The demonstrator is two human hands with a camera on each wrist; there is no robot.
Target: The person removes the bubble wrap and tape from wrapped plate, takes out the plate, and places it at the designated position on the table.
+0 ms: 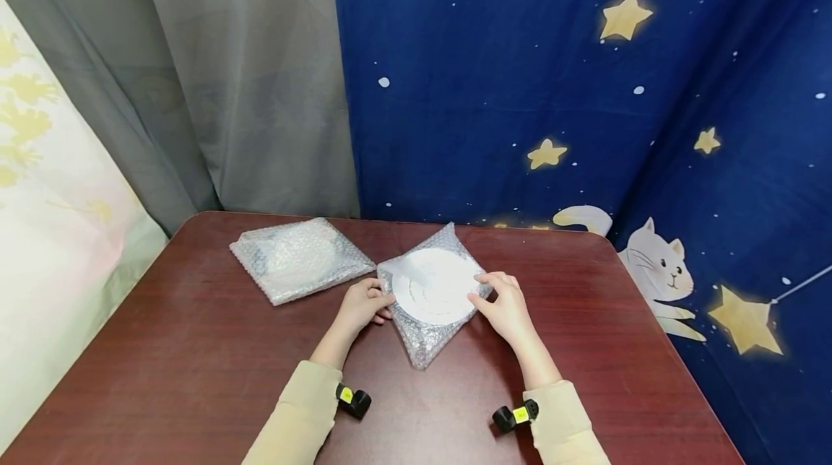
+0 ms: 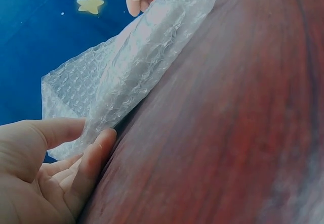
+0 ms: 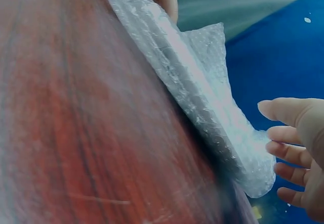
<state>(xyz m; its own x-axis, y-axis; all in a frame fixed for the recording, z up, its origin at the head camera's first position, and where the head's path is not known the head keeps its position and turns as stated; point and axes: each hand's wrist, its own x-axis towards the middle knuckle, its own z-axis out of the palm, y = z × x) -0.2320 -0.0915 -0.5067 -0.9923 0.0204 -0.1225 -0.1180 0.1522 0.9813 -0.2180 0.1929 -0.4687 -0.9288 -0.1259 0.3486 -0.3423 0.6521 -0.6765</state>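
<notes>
A round white plate (image 1: 434, 295) lies on a sheet of bubble wrap (image 1: 422, 346) whose corners stick out around it. A flap at the left overlaps part of the plate. My left hand (image 1: 361, 304) pinches the wrap's left edge between thumb and fingers; the left wrist view shows this pinch on the bubble wrap (image 2: 126, 77) up close. At the opposite side is my right hand (image 1: 507, 306), its thumb and fingers spread near the wrap's right corner. From the right wrist, the right hand's fingers (image 3: 291, 153) appear relaxed, fingertips at the edge of the wrap.
To the left, a second bubble-wrapped package (image 1: 302, 259) with a pale round shape inside lies on the reddish-brown table (image 1: 195, 378). Behind the table hang a grey curtain (image 1: 260, 89) and a blue star-patterned curtain (image 1: 468, 89).
</notes>
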